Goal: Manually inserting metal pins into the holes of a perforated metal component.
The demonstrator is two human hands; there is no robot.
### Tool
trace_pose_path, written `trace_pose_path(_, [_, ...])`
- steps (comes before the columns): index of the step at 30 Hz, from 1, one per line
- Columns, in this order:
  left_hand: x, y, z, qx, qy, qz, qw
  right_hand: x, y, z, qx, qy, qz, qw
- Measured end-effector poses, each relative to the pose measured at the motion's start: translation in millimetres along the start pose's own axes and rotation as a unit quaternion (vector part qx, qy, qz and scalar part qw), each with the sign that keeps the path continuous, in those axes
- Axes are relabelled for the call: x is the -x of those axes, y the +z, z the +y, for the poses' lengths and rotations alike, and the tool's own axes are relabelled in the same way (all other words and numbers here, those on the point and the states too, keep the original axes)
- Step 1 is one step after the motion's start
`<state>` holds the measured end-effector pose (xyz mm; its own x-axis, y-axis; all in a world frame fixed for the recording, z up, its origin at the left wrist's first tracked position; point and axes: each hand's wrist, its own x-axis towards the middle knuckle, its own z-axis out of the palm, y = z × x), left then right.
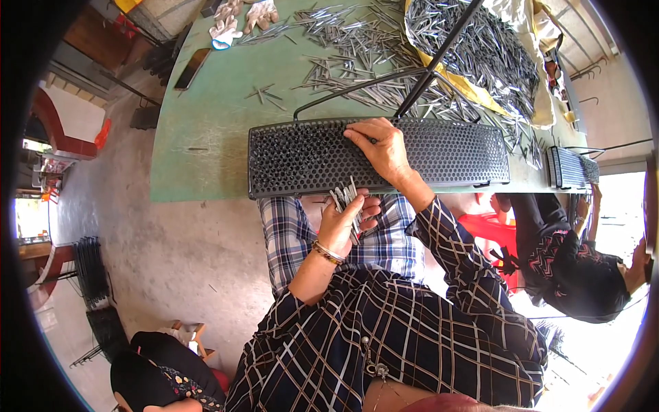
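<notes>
A long black perforated rack (439, 161) lies along the near edge of the green table. Many of the holes in its left part look filled with short dark pieces, while the right part shows bare round holes. My left hand (340, 223) is closed around a bunch of thin grey metal rods (347, 199), just below the rack's front edge. Over the rack's middle, my right hand (383, 147) has its fingers pinched together close to the perforated surface. A small dark bit shows at its fingers, too little to name.
Loose rods (350, 48) litter the green table (206, 130), and a yellow-edged sack (473, 93) of rods stands far right. A phone (192, 69) and gloves (237, 24) lie far left. Black metal bars (439, 55) rise behind the rack. One person (570, 261) works at right beside another rack (568, 168); another person (165, 371) is lower left.
</notes>
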<state>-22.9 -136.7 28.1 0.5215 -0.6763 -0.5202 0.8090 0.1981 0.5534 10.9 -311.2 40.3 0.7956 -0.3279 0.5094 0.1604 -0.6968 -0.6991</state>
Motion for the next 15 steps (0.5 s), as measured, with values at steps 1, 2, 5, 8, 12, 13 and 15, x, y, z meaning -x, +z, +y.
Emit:
trace_pose_path(1, [0,0,0,0.0,0.0,0.0,1.0,1,-2,-1,0.031,-0.013,-0.005,0.999])
trace_pose_path(2, [0,0,0,0.003,0.0,0.001,1.0,2,-2,-3,0.061,-0.027,-0.01,0.998])
trace_pose_path(5, [1,-1,0,0.004,0.001,0.002,1.0,8,1,-1,0.056,0.001,-0.002,0.998])
trace_pose_path(8, [1,-1,0,0.0,0.004,0.005,1.0,12,0,0,0.017,0.03,-0.013,0.999])
trace_pose_path(12, [2,0,-2,-0.002,-0.002,0.004,1.0,12,0,-2,0.008,0.035,-0.007,0.999])
trace_pose_path(13, [2,0,-2,-0.002,-0.002,0.003,1.0,12,1,-3,0.013,0.03,-0.008,0.999])
trace_pose_path(15, [2,0,-2,0.0,-0.004,0.003,1.0,11,0,-5,0.017,0.024,-0.008,1.0])
